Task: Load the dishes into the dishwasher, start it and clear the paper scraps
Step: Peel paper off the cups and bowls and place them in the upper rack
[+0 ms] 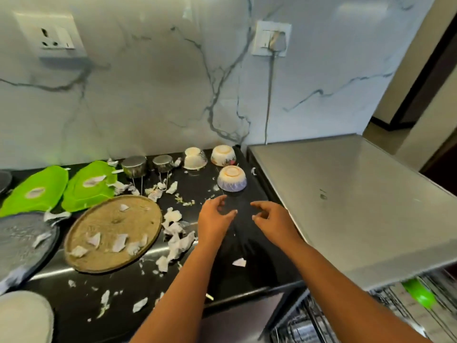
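Both my hands hover over the black counter [242, 233], a little short of an upturned purple-patterned bowl [232, 179]. My left hand [215, 219] and my right hand [272, 220] have loosely spread, relaxed fingers and hold nothing. Two more upturned floral bowls [195, 158] [223, 155] stand behind it near the wall. Two upturned steel cups [134, 165] [163, 163], two green plates [35, 190] [90, 185], a round brass plate [112, 232] and a grey plate [22, 240] lie to the left. Torn paper scraps [176, 237] litter the counter and plates.
The steel dishwasher top [346, 194] sits right of the counter; below it the wire rack [385, 308] is pulled out, with something green [418, 292] in it. A pale plate [24, 315] shows at the bottom left. A cable [269, 95] hangs from a wall socket.
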